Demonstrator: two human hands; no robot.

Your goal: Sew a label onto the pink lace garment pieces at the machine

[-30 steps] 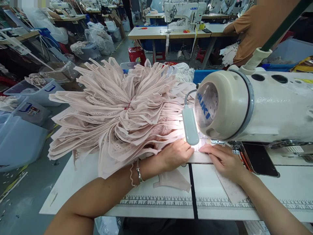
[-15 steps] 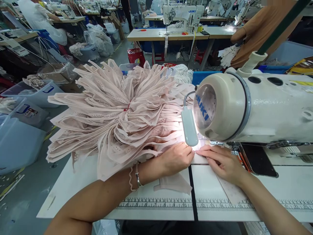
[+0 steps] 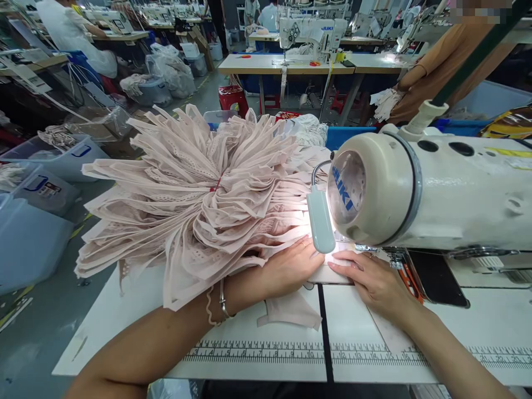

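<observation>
My left hand (image 3: 293, 266) lies flat with its fingers stretched toward the lit sewing area, beside the lamp (image 3: 321, 219) of a sewing machine (image 3: 465, 188). My right hand (image 3: 372, 277) rests to its right, fingers extended and slightly spread on pale pink fabric (image 3: 332, 270) at the machine bed. More of that fabric (image 3: 390, 332) shows below the right palm. Under my left wrist sits a small pink cut piece (image 3: 291, 311). A large tied bundle of pink lace-trimmed pieces (image 3: 208, 205) touches my left forearm. The machine's needle is hidden.
A dark phone (image 3: 436, 277) and orange-handled scissors (image 3: 411, 284) lie right of my right hand. A ruler strip (image 3: 257, 352) runs along the table's front. Plastic bins (image 3: 33, 238) stand on the floor at left. A person in brown (image 3: 465, 66) works at the back right.
My left hand has gone from pinched fingers to lying flat, and has shifted slightly left. My right hand's fingers have spread a little. The co-worker's arm at the back right has moved.
</observation>
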